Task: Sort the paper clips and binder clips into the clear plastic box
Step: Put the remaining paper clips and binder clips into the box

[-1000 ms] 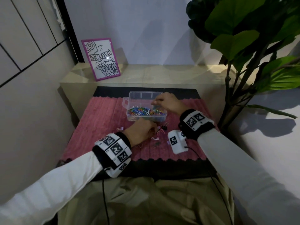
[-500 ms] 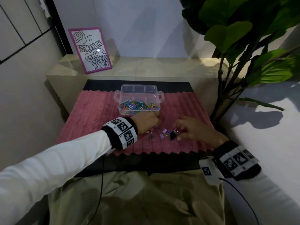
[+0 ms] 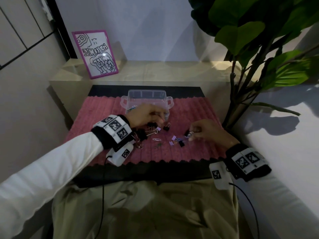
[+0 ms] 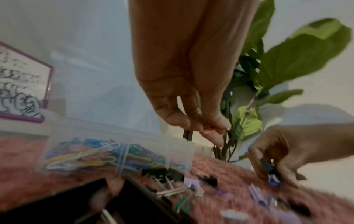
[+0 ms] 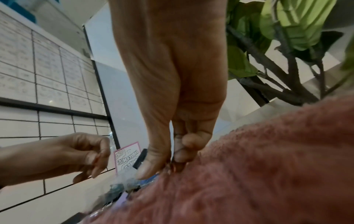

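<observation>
The clear plastic box [image 3: 146,94] stands at the back of the pink mat [image 3: 103,118], with coloured paper clips [image 4: 86,156] in its front compartments. My left hand [image 3: 156,116] hovers at the box's front wall and pinches a pink paper clip [image 4: 209,130] between thumb and fingertips. To the right my right hand [image 3: 192,134] is low on the mat, pinching a dark binder clip [image 4: 271,174]. Loose black binder clips [image 3: 166,127], purple binder clips [image 3: 173,138] and a silver paper clip [image 3: 156,139] lie between the two hands.
A pink-framed drawing [image 3: 95,53] leans on the pale ledge behind the mat. A large-leafed plant [image 3: 250,40] rises at the right, its stem close to the mat's right edge. A black underlay [image 3: 146,171] borders the mat near my lap.
My left hand has risen from the mat to the box's front with a paper clip. My right hand came back from the box to the loose clips and pinched a binder clip.
</observation>
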A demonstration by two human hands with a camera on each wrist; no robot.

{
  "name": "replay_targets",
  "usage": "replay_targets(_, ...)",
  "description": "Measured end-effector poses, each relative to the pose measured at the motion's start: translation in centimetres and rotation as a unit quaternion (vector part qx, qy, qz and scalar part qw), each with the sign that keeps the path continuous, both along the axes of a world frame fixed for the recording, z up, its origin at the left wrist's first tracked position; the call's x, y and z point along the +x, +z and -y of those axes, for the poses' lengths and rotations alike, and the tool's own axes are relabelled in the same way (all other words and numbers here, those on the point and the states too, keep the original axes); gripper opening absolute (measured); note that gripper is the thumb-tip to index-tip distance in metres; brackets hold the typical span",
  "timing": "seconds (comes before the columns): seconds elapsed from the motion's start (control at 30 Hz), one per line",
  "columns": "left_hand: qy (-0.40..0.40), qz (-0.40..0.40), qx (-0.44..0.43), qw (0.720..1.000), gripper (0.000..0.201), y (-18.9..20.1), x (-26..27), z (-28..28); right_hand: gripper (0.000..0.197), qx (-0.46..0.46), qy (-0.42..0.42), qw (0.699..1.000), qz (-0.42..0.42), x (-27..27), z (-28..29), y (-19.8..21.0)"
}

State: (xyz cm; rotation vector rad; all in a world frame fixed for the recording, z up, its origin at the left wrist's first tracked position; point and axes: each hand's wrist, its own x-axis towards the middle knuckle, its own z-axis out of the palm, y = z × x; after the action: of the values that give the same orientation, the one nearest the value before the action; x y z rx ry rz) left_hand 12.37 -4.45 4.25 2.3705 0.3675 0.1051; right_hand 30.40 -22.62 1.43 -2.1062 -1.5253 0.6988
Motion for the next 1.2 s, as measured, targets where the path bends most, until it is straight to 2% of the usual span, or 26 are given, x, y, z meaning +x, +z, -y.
replay_targets(0.1,0.031,0.009,-0.084,0.996,0.009,0.5,-0.7,-0.8,0.016,0.032,-0.03,0.998,-0.035,-0.1,0.0,0.3)
replay_targets(0.23,0.074,0.035,-0.119,0.99,0.019,1.2,-1.5,-1.6,0.011,0.099,-0.073,0.987,-0.102,-0.2,0.0,-0.1)
replay_targets(0.37,0.102,0.063,-0.139,0.983,0.02,1.6,-2.2,-2.6,0.012,0.12,-0.111,0.985,-0.061,-0.2,-0.1,-0.2)
replay_targets(0.43,0.122,0.076,-0.152,0.978,0.022,1.8,-2.4,-3.1,0.01,0.133,-0.129,0.98,-0.068,0.0,-0.1,-0.3)
replay_targets(0.67,0.154,0.067,-0.146,0.975,0.021,2.5,-2.5,-5.0,0.002,0.145,-0.17,0.963,-0.153,0.1,-0.1,-0.6)
replay_targets(0.77,0.158,0.068,-0.143,0.975,0.015,2.5,-2.3,-5.4,0.004,0.156,-0.161,0.96,-0.17,-0.7,-0.3,-0.6)
replay_targets(0.83,0.165,0.073,-0.129,0.975,0.009,2.4,-2.3,-5.5,0.012,0.156,-0.139,0.96,-0.185,-1.1,-0.6,-0.6)
replay_targets(0.9,0.168,0.078,-0.119,0.976,0.008,2.4,-2.2,-5.8,0.015,0.149,-0.134,0.964,-0.173,-1.1,-0.7,-0.6)
replay_targets(1.0,0.164,0.07,-0.107,0.978,0.012,2.3,-1.8,-6.1,0.007,0.12,-0.143,0.972,-0.14,-0.5,-0.8,-1.0)
replay_targets(1.07,0.166,0.064,-0.093,0.98,0.017,2.0,-1.4,-6.5,0.017,0.096,-0.14,0.977,-0.126,0.1,-0.6,-1.4)
replay_targets(1.2,0.174,0.03,-0.008,0.984,0.009,1.3,-0.9,-7.3,0.019,0.096,-0.145,0.979,-0.102,0.7,-0.2,-1.4)
